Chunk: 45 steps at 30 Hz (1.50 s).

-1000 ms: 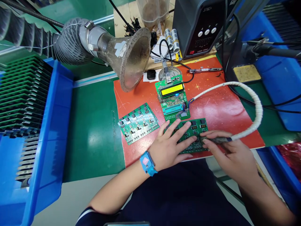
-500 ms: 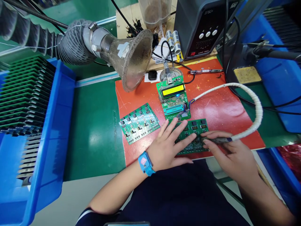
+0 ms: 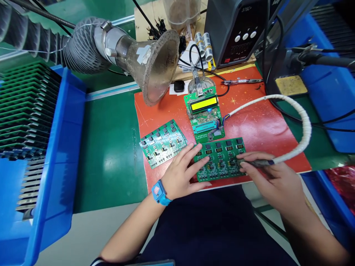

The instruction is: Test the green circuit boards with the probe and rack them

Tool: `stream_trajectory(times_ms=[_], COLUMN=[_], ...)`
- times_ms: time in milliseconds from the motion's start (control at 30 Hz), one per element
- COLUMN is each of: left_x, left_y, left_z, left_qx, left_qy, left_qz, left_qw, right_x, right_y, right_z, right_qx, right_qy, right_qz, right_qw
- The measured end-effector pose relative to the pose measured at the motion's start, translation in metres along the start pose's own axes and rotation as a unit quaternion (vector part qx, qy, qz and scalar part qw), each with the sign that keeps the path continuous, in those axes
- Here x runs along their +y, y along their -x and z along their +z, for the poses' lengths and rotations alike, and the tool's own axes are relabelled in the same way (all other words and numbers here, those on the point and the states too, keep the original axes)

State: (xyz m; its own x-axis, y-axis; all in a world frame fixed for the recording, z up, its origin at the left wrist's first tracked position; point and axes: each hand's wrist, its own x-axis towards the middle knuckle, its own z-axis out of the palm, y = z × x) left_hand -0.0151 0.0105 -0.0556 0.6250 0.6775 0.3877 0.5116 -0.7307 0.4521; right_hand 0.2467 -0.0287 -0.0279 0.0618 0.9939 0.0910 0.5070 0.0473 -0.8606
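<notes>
My right hand [image 3: 273,181] pinches a dark probe [image 3: 257,163], its tip at the right part of a green circuit board [image 3: 222,162]. From the probe's rear end a white wrapped cable [image 3: 303,125] loops back to a programmer board [image 3: 203,114] with a lit yellow display. My left hand [image 3: 184,171], a blue band at its wrist, has its fingers spread, with the fingertips on the board's left end. A second circuit board [image 3: 163,144] lies to the left, on the red mat [image 3: 249,114].
A funnel-shaped extractor nozzle [image 3: 161,68] hangs over the mat's back left. At the left, a blue bin [image 3: 52,177] holds several upright boards. A soldering station [image 3: 235,33] and a pen [image 3: 242,81] are at the back right. Another blue bin [image 3: 324,88] stands at the right.
My left hand has slid left across the board, uncovering most of its middle. My right hand with the probe has hardly moved. The view has shifted slightly.
</notes>
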Motion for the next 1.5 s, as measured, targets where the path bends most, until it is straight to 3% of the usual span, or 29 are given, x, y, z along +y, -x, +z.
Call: stream_trajectory(times_ms=[300,500,933,1500], left_x=[0.001,0.000,0.002,0.002], left_y=[-0.001,0.001,-0.001,0.000], left_z=[0.000,0.002,0.000,0.001], left_qx=[0.008,0.006,0.011,0.002], left_qy=[-0.003,0.000,0.004,0.018], left_qz=[-0.001,-0.007,-0.006,-0.010], left_qw=[1.000,1.000,1.000,1.000], right_x=[-0.007,-0.009,-0.015,-0.014], right_y=[0.004,0.009,0.002,0.005], right_z=[0.001,0.016,0.021,0.026], right_qx=[0.025,-0.010,0.004,0.038], right_qy=[-0.007,-0.058,0.031,0.027], right_qz=[0.020,-0.004,-0.074,-0.056], right_qw=[0.999,0.998,0.997,0.997])
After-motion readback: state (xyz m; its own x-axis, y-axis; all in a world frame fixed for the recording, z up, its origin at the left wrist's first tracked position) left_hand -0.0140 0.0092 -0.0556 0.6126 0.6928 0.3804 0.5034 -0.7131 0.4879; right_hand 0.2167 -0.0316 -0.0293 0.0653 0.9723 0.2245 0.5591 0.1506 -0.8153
